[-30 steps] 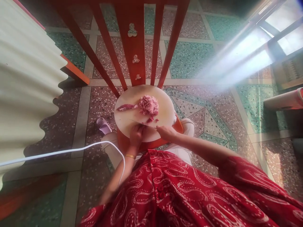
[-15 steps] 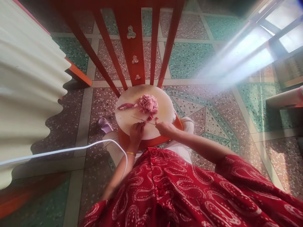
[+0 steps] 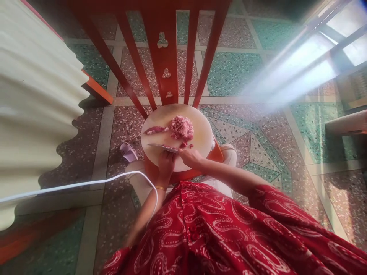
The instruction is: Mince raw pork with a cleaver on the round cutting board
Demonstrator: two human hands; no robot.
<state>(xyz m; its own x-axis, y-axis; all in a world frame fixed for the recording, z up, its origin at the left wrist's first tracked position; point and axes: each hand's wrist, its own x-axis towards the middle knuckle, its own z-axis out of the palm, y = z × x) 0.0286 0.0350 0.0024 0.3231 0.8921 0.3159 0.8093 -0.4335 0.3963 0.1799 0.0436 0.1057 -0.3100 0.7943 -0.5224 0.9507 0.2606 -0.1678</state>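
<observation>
A round pale cutting board (image 3: pixel 151 160) rests on the seat of a red chair. My right hand (image 3: pixel 190 157), at the board's near right, is closed round the handle of a knife (image 3: pixel 163 147), whose blade points left. Just below the blade is my left hand (image 3: pixel 166 163), its fingers curled in on a piece of meat that the knife mostly hides. Small red bits of meat (image 3: pixel 184 145) lie by the knife. Beyond them sits a heap of chopped pink meat (image 3: pixel 182 127), with a longer strip of meat (image 3: pixel 155 130) to its left.
The slatted chair back (image 3: pixel 163 57) rises beyond the board. A white cable (image 3: pixel 86 183) crosses from the left over my left forearm. Cream wavy-edged cloth (image 3: pixel 34 114) hangs at left. A lilac slipper (image 3: pixel 129 151) shows beside the chair on the tiled floor.
My right hand has moved left with the knife, and the blade now lies in front of my left fingertips. The heap and the long strip stay in place on the board.
</observation>
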